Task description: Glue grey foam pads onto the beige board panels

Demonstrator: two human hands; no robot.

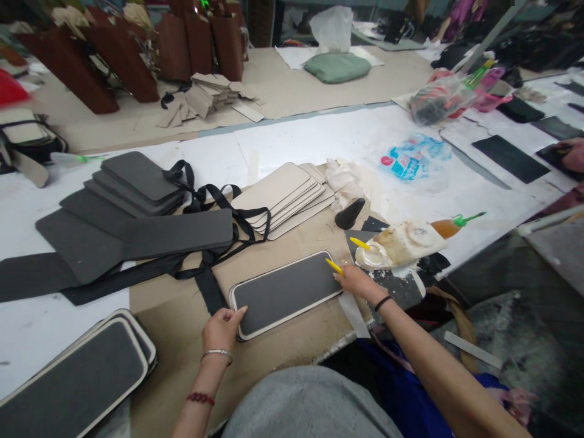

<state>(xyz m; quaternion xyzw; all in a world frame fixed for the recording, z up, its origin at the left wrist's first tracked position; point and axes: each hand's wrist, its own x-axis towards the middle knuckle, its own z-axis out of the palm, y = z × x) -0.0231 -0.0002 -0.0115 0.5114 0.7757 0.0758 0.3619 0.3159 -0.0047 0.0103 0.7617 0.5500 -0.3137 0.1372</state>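
Observation:
A dark grey rounded panel with a cream border (287, 295) lies on the brown board in front of me. My left hand (223, 328) pinches its left end between thumb and fingers. My right hand (353, 281) is closed on a yellow stick (334, 266), whose tip is over the panel's right end. Beyond that hand, a cut-open white container (401, 243) holds white paste and a second yellow tool (360, 243).
Grey panels (177, 234) and black straps (207, 286) lie at the left, cream panels (278, 188) behind. Bordered panels (86, 377) are stacked at the lower left. An orange bottle (447, 228) with a green nozzle lies right; brown bags (173, 45) stand at the back.

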